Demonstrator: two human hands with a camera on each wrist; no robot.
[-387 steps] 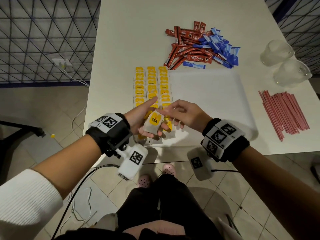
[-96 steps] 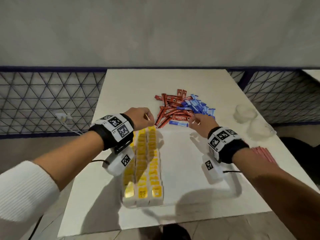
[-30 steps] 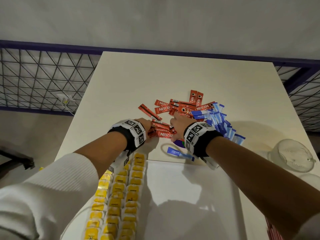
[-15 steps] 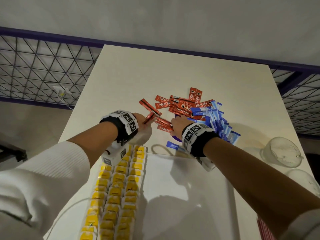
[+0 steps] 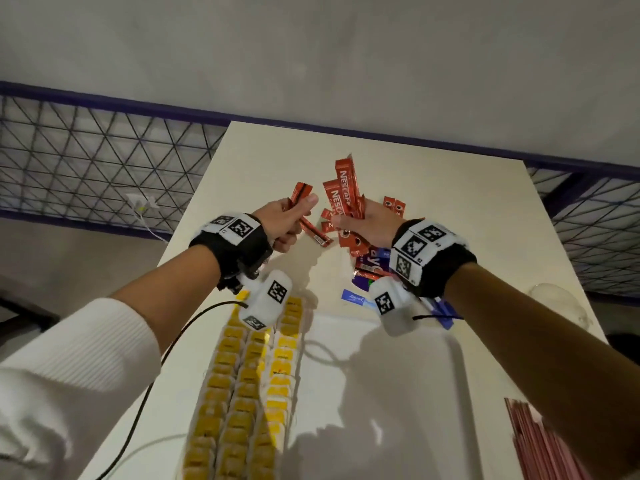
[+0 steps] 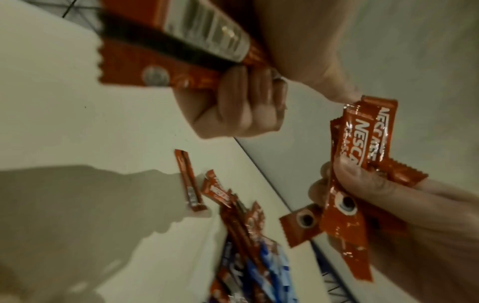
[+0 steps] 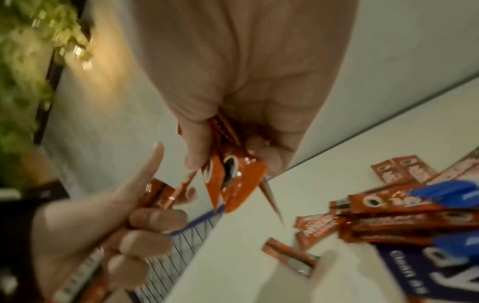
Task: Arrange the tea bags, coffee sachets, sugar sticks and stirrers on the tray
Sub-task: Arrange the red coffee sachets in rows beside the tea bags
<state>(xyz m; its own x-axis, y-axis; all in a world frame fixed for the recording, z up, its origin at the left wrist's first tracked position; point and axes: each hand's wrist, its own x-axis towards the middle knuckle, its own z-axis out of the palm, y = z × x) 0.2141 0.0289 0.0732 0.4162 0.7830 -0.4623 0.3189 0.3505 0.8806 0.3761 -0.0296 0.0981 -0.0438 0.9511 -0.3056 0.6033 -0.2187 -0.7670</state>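
My left hand [image 5: 289,221] is raised above the table and grips a couple of red coffee sachets [image 5: 302,197]; its curled fingers [image 6: 241,106] close round them. Beside it, my right hand [image 5: 369,223] holds a fanned bunch of red Nescafe sachets [image 5: 341,194], also seen pinched in its fist [image 7: 233,174]. Below the hands lies the remaining pile of red sachets [image 5: 394,206] and blue sugar sticks [image 5: 445,311]. Yellow tea bags [image 5: 256,375] lie in three rows along the left side of the white tray [image 5: 398,393]. Red stirrers [image 5: 540,445] lie at the lower right.
A single blue sugar stick [image 5: 353,299] lies just beyond the tray's far edge. A clear glass cup [image 5: 554,301] stands at the table's right edge. A wire-mesh fence [image 5: 86,161] and a grey wall stand behind the table.
Both hands have risen off the sachet pile, each carrying red coffee sachets. The right hand's bunch now fans upward, above the table.
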